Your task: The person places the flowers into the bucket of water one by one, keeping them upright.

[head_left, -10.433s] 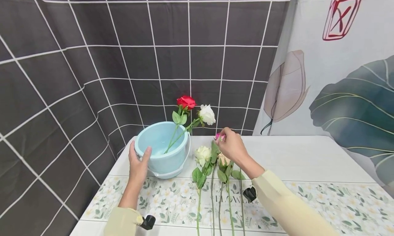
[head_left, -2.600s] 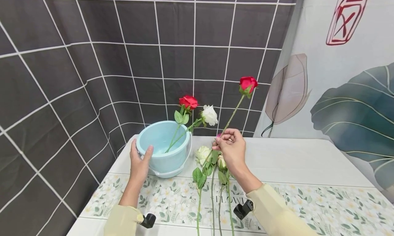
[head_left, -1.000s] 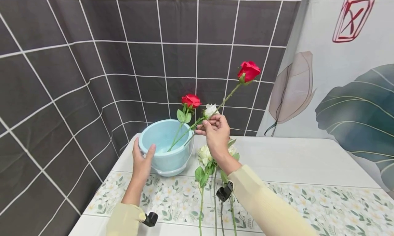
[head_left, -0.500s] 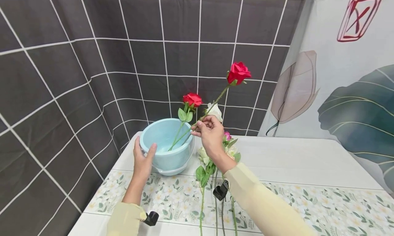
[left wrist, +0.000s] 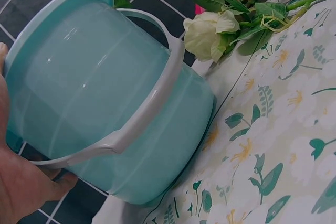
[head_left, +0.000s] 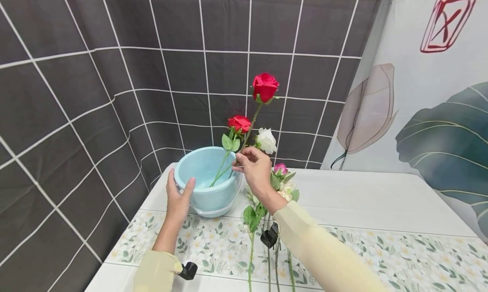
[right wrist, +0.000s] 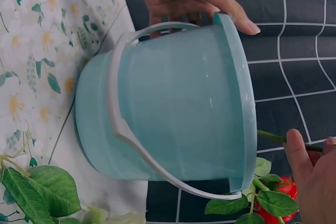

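The light blue bucket [head_left: 213, 201] stands upright on the table, with a pale handle hanging down its side. My left hand [head_left: 178, 201] grips its left side, thumb over the rim. My right hand [head_left: 257, 169] pinches the stem of a red rose [head_left: 265, 88] above the right rim. That stem slants down, its lower end within the bucket's mouth. Another red rose [head_left: 239, 123] and a white rose [head_left: 267, 140] lean out of the bucket to the right. In the right wrist view, my right fingers [right wrist: 298, 156] hold the stem just outside the rim.
Right of the bucket, several long-stemmed flowers lie on the table, among them a pink one [head_left: 281, 168] and a cream-white rose [left wrist: 207, 35]. A floral runner [head_left: 213, 245] crosses the white table [head_left: 362, 194]. A dark gridded cloth [head_left: 171, 72] hangs behind and left.
My right hand took up the red rose from the lying flowers and carried it left to the bucket. Its bloom has swung left and more upright; the left hand keeps its place on the bucket.
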`<action>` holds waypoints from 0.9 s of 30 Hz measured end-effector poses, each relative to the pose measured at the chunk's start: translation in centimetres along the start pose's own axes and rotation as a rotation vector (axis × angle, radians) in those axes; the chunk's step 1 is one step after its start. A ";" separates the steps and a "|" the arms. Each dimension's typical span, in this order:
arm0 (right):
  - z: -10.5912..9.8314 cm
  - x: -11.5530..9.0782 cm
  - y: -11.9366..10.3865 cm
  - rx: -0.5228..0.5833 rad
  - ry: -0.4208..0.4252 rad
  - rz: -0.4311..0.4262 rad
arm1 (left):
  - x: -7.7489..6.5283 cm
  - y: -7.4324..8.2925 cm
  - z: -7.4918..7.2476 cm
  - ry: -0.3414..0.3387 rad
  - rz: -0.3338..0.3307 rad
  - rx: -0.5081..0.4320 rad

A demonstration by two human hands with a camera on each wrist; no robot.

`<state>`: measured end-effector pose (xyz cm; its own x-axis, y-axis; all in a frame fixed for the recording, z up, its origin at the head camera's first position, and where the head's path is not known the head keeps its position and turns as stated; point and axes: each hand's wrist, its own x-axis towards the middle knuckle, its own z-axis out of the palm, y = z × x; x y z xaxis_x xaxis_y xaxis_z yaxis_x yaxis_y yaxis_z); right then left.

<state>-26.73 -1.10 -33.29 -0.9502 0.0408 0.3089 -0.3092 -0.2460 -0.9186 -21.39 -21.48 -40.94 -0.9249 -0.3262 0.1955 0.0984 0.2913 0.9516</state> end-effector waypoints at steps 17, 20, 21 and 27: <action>0.8 -0.2 0.8 -0.176 -0.039 0.117 | 0.1 0.1 0.0 -0.001 -0.001 0.011; 0.9 -0.2 0.8 -0.205 -0.042 0.103 | 0.1 0.1 0.0 -0.002 0.000 0.011; 0.9 -0.3 0.8 -0.218 -0.043 0.099 | 0.1 0.2 0.0 -0.002 0.000 0.011; 1.2 -0.7 0.6 -0.280 -0.091 0.096 | 0.0 0.2 -0.1 -0.004 0.000 0.008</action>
<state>-26.25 -2.45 -33.73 -0.9721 -0.0595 0.2267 -0.2289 0.0325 -0.9729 -21.36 -21.51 -40.76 -0.9262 -0.3231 0.1944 0.0954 0.2980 0.9498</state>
